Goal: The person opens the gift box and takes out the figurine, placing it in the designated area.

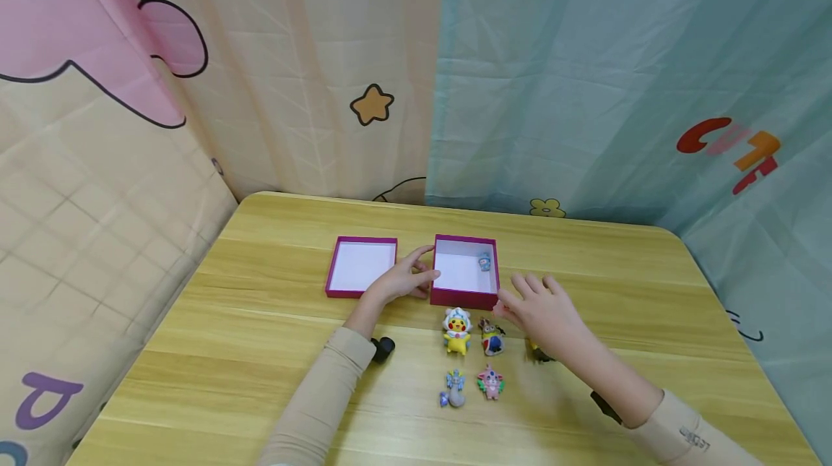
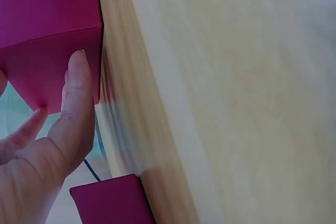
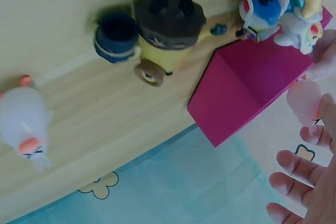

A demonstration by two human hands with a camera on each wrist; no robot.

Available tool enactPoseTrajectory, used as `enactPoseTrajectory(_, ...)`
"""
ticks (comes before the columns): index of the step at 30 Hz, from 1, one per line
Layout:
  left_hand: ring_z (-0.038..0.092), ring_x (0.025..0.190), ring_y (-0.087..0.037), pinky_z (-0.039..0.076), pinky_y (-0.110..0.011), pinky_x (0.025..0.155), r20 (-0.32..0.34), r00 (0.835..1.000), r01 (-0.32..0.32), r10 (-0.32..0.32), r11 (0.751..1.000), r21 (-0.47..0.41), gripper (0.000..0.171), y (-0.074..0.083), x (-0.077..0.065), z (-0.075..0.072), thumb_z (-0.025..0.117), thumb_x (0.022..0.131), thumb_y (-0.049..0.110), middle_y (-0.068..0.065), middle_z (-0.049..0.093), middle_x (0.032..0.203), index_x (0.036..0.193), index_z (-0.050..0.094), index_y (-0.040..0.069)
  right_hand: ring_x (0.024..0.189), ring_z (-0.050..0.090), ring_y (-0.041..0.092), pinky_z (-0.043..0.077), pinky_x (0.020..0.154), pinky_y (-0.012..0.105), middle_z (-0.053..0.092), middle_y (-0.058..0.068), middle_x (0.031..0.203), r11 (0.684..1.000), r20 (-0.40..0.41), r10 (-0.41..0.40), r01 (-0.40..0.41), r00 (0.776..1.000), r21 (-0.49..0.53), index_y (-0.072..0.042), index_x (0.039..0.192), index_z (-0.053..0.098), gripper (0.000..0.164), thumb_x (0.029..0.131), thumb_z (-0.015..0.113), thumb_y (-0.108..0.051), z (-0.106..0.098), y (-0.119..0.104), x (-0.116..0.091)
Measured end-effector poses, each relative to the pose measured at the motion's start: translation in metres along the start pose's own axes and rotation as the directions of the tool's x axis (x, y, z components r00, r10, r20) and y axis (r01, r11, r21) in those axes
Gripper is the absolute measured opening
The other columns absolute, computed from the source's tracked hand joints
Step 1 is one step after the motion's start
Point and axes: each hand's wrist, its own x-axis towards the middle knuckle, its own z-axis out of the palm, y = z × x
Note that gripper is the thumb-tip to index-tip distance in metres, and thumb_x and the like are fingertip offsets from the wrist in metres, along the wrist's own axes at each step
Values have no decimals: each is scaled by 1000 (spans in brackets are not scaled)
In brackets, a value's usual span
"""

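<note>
An uncovered magenta box with a white inside stands mid-table, a small blue figurine in its right part. My left hand touches the box's left wall with extended fingers. At the near right corner of the box, my right hand pinches a small pale pink figurine between thumb and fingers. Just in front of the box stand a yellow figurine in a white hood and one with a blue-and-red front. A yellow figurine with a dark top is partly hidden by my right hand in the head view.
The white-lined magenta lid lies left of the box. Nearer me are a grey-blue figurine and a pink one with green sides. Another white-and-orange figurine stands at the right. A curtain hangs behind the table.
</note>
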Motion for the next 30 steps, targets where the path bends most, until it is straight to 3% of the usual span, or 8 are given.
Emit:
enactPoseTrajectory(5,55,90,-34,51,-47,81,15,1000,1,-1,1000,2,63,0,0,-1,55,92,13,-19,40,111,146,20,12,79,49,23,44,66,37,49,5,88,1000,5,-11,11,1000,4,-18,95,54,26,81,66,-37,-2,-4,-14)
enactPoseTrajectory(11,56,87,-28,53,-44,78,-10,1000,9,-9,1000,4,64,-2,1,0,57,91,17,-16,40,111,145,23,17,73,46,23,43,65,37,45,3,83,1000,-6,-12,12,1000,23,-17,89,49,28,81,62,-40,2,-8,-31)
enactPoseTrajectory(15,56,83,-24,55,-41,75,-24,1000,9,-9,1000,10,62,-1,0,1,57,91,17,-16,41,110,144,25,18,72,46,23,43,65,38,44,3,81,998,-39,-13,15,999,53,-16,87,48,27,88,50,-43,8,-11,-43)
enactPoseTrajectory(22,56,83,-23,55,-40,76,-21,1000,14,-14,1000,18,62,0,-1,2,57,91,17,-15,41,110,145,25,19,74,47,23,45,65,42,45,3,82,994,-75,10,-2,997,105,-17,86,50,41,96,27,-48,13,-16,-65)
enactPoseTrajectory(26,55,83,-23,54,-40,76,-21,1000,13,-12,1000,16,62,1,-1,2,57,91,17,-15,41,109,145,25,19,73,46,22,42,64,39,45,4,84,995,-71,24,-17,997,103,-17,87,51,46,96,21,-50,14,-17,-76)
enactPoseTrajectory(30,55,82,-24,54,-43,77,-16,1000,8,-8,1000,13,63,0,-1,1,57,91,18,-15,40,108,145,24,18,71,44,21,36,62,36,46,3,83,993,-75,39,-30,996,117,-17,87,52,44,96,24,-51,16,-18,-85)
